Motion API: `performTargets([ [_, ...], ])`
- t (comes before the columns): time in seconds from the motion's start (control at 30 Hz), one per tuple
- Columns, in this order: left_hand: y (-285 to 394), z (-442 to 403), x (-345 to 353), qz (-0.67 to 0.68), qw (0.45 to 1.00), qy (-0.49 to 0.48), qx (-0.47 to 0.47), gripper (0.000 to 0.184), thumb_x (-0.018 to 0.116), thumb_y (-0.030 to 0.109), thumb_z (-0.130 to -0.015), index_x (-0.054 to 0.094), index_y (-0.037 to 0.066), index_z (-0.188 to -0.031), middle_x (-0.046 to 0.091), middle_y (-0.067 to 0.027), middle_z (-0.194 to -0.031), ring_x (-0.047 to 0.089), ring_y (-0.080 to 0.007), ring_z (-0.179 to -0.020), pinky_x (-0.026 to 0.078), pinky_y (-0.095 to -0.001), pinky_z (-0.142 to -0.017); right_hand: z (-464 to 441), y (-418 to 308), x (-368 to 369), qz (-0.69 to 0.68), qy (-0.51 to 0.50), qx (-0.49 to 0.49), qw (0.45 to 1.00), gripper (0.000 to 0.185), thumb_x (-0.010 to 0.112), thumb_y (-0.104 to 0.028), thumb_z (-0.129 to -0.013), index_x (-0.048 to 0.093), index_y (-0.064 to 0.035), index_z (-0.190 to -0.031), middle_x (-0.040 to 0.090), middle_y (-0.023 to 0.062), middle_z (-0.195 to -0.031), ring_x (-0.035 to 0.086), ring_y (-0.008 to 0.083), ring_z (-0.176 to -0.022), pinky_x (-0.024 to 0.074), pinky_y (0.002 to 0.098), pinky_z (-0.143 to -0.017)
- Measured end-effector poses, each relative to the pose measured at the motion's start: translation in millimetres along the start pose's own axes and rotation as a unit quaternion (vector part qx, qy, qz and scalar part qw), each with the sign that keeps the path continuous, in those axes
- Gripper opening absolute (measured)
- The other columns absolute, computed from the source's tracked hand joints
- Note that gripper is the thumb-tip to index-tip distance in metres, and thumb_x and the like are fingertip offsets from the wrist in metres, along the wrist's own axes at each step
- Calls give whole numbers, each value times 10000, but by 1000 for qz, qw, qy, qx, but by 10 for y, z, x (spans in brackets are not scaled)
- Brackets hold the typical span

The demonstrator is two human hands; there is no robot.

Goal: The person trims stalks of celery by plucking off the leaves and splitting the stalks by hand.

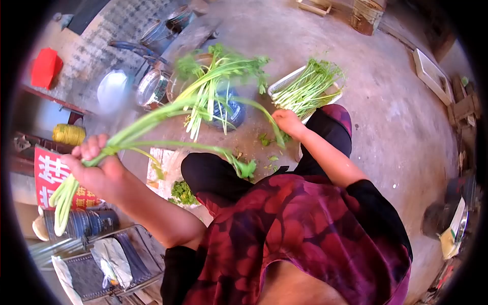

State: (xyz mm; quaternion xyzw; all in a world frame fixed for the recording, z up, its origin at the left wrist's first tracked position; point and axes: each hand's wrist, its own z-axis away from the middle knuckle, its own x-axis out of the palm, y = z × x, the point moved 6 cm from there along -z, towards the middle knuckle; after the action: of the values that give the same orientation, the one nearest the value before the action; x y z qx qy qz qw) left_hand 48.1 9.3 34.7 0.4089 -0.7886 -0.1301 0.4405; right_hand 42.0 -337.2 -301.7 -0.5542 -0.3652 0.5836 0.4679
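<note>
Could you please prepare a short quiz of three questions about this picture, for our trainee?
1. Which hand is wrapped around a bunch of green stalks?
2. True or false: the white basket contains no greens.
3. Choose: the background of the sign is a) blue, b) green, c) red.

Key:
1. The left hand.
2. False; greens lie in it.
3. c
</note>
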Motion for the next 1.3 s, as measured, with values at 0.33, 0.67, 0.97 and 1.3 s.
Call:
performTargets([
  [0.33, -239, -58, -241, 64, 988, 138, -31, 359, 462, 351, -864, 386, 70, -654, 364, -45, -559, 372, -167, -522, 342, -306, -523, 358, -495, 138, -170, -70, -8, 983, 204, 611, -273, -795, 605, -69, -786, 532, -21, -651, 429, 44, -506, 374, 209, -454],
  [0.67, -328, 33, -37, -5, 981, 192, -24, 381, 362, 354, -902, 370, 76, -641, 292, -19, -511, 333, -153, -497, 319, -320, -543, 730, -1330, 491, -40, -63, -217, 973, 313, 658, -187, -739, 570, -39, -1000, 564, 45, -761, 497, 88, -669, 415, 250, -623],
  [0.97, -225, 121, -80, 1, 991, 134, 5, 291, 471, 257, -872, 395, 48, -684, 356, -41, -569, 359, -138, -529, 354, -260, -509, 685, -1141, 585, -188, -246, -114, 944, 197, 556, -213, -835, 617, -50, -928, 580, -2, -815, 509, 53, -692, 438, 214, -546],
  [1.3, -275, 196, -69, -26, 991, 133, -8, 283, 486, 254, -867, 405, 47, -693, 362, -33, -567, 363, -129, -523, 348, -256, -518, 633, -1084, 466, -103, -128, -145, 976, 152, 441, -98, -807, 571, -32, -764, 535, -4, -675, 482, 78, -642, 413, 236, -580],
])
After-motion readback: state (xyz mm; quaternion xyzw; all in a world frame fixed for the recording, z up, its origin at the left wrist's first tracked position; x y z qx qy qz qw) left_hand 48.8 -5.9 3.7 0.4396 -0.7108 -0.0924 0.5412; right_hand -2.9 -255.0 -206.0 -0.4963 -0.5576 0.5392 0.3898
